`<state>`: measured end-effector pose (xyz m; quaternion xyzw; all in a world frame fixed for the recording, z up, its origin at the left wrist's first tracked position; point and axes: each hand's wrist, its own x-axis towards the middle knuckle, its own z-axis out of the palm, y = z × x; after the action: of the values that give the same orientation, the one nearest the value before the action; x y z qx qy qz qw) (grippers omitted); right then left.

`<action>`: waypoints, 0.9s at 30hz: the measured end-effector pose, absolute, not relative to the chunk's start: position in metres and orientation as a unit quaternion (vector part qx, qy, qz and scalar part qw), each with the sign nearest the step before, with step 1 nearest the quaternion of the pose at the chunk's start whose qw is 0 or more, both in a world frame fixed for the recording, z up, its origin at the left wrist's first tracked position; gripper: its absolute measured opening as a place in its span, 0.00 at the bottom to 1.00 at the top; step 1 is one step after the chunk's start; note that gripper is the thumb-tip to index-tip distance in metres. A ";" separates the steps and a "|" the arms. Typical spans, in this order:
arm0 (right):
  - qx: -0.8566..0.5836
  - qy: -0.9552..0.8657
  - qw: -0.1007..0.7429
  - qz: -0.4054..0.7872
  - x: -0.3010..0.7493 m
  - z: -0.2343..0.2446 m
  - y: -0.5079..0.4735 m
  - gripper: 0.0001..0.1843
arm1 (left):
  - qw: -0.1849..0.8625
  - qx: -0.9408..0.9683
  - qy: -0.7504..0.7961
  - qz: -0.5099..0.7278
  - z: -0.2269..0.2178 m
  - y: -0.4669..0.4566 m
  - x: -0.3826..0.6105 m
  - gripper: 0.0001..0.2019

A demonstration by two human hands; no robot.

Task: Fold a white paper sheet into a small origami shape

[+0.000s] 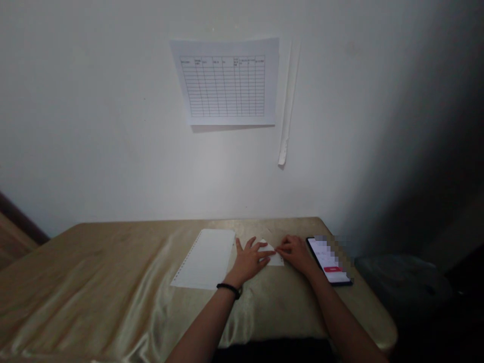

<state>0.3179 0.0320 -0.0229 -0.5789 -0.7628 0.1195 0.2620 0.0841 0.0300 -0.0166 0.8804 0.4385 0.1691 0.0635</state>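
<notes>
A small folded piece of white paper [277, 260] lies on the cloth-covered table, its top coming to a point. My left hand [250, 259] rests on its left part with fingers spread, pressing it flat. At its right edge, my right hand [296, 250] has thumb and fingertips pinched together on the paper. To the left of my left hand is a white sheet [206, 258] with punched holes down its left side. A black band circles my left wrist.
A phone [328, 262] with a lit screen lies right of my right hand. The table [113, 272] has a wrinkled gold cloth and stands against a wall. A printed table sheet [227, 85] and a narrow white strip [288, 106] are on the wall.
</notes>
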 end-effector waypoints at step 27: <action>-0.553 -0.749 0.316 0.182 0.333 -0.020 0.021 0.11 | 0.062 0.878 0.444 0.170 -0.017 0.030 0.084 0.16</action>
<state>0.3332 0.0215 -0.0204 -0.5530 -0.7489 0.1819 0.3165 0.0836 0.0301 -0.0170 0.8776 0.4440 0.1696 0.0624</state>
